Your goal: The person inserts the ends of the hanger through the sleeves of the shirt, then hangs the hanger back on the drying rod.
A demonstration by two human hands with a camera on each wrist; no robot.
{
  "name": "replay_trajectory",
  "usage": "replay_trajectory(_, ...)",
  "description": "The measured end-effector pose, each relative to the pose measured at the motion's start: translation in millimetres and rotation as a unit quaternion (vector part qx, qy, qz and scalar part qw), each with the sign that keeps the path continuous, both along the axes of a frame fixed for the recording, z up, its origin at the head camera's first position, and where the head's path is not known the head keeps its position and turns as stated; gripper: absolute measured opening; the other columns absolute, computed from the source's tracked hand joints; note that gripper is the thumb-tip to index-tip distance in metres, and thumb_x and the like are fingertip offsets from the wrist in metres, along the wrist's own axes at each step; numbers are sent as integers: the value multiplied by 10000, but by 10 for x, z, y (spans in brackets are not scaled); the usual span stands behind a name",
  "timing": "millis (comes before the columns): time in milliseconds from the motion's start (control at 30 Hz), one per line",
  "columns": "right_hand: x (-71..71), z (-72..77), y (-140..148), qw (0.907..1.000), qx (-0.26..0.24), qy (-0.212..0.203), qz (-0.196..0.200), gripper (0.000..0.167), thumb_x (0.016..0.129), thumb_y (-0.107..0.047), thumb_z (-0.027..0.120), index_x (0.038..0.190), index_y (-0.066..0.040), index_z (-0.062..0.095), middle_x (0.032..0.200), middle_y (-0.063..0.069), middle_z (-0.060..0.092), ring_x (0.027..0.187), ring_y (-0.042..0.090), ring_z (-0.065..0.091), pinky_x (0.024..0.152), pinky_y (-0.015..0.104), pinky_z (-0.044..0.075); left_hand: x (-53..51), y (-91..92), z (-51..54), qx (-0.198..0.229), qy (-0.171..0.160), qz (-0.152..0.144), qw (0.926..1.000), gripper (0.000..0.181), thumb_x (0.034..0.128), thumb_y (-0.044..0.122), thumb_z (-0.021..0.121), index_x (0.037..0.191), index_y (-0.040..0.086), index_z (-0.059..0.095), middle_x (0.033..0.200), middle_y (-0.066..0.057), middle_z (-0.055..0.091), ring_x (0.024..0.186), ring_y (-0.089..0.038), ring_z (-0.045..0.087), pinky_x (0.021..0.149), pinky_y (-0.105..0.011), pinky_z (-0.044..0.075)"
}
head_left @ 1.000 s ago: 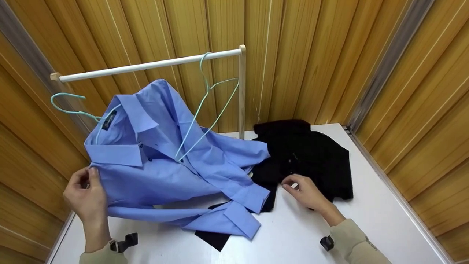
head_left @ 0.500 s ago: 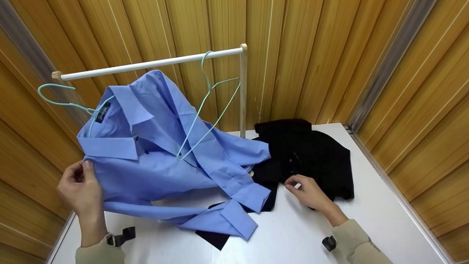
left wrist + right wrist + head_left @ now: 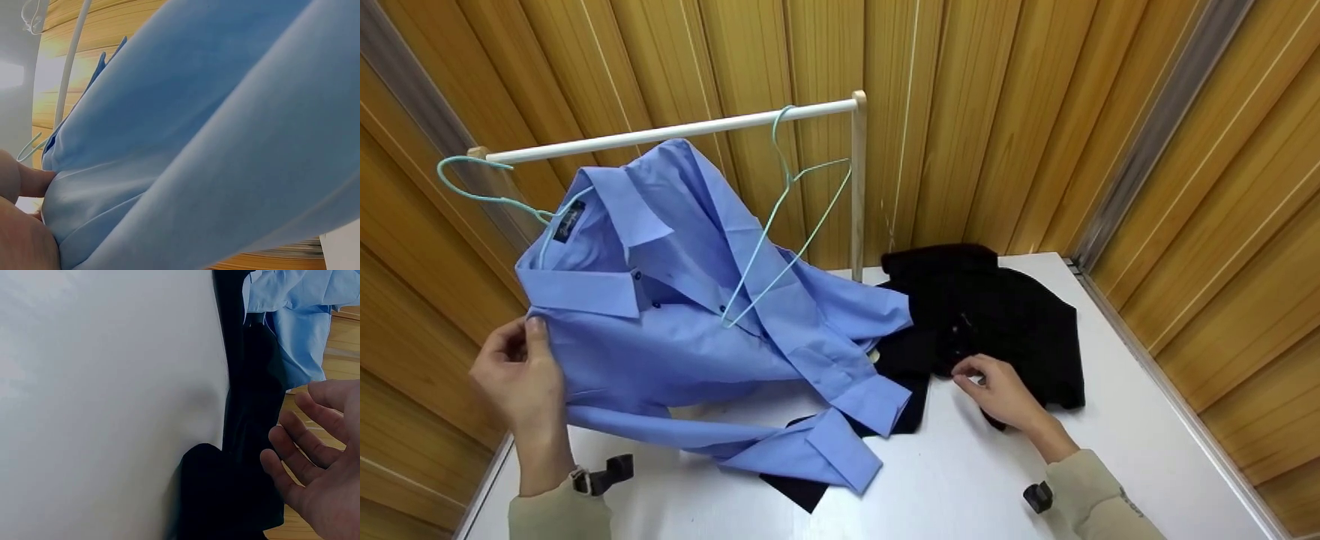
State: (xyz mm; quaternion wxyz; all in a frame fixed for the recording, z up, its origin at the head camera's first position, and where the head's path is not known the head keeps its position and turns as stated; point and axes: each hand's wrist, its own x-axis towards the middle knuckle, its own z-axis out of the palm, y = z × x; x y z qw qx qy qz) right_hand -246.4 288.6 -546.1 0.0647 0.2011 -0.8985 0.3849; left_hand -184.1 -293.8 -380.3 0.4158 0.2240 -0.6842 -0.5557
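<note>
My left hand [image 3: 521, 379] pinches the shoulder of a blue collared shirt [image 3: 690, 337] between thumb and fingers. A light-green wire hanger [image 3: 484, 199] sits inside the shirt's neck, its hook sticking out to the left, just in front of the rack's bar. In the left wrist view the blue cloth [image 3: 185, 140] fills most of the picture, hiding the far side of the grip. My right hand [image 3: 997, 390] holds nothing; its fingers are loosely bent beside a dark garment [image 3: 1020, 322] on the table. The right wrist view shows those fingers [image 3: 298, 450] spread apart.
A rack with a white bar [image 3: 660, 135] stands behind the shirt. Another wire hanger [image 3: 760, 247] hangs on it, in front of the shirt's right part. Shirt sleeves trail over black cloth [image 3: 802, 491] on the white table [image 3: 960, 480]. Wood-look walls [image 3: 982, 112] enclose the table.
My left hand has raised the shirt and its hanger a little and moved them left, bringing the hook up near the bar's left end. My right hand has shifted slightly right.
</note>
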Motion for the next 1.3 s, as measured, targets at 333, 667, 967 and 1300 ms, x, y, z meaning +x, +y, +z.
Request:
replay_trajectory(333,15,-5,7,9999,-82,-101,97,87,991,-97,694,1036,-31,729,1009,-22,688,943,211,660,735,295,548,-41,-1,104,-7,417,-102,9991,232,994,82,670,1119,-109,705,861,35,605,801,-118,505,740,-199,401)
replay_trajectory(667,24,-29,-8,9997,-66,-166,134,92,993,-103,694,1041,-34,730,1006,-26,683,930,198,650,732,296,547,-39,-8,192,270,159,-196,9993,190,976,129,713,1130,27,760,913,29,641,839,-125,523,761,-196,416)
replay_trajectory(967,33,-40,6,9998,-71,-174,120,84,989,-90,693,1037,-31,729,1009,-14,682,927,193,648,727,291,550,-62,32,245,-73,-84,-340,9994,272,1000,107,668,1222,-46,708,930,51,618,864,-113,519,791,-201,418)
replay_trajectory(1300,23,-10,0,10000,-5,-14,67,77,987,-109,702,1026,-52,735,999,-34,684,931,187,655,732,294,549,-97,6,213,-583,-348,-243,9974,289,1008,129,661,1217,-65,708,902,94,606,831,-84,519,779,-218,407)
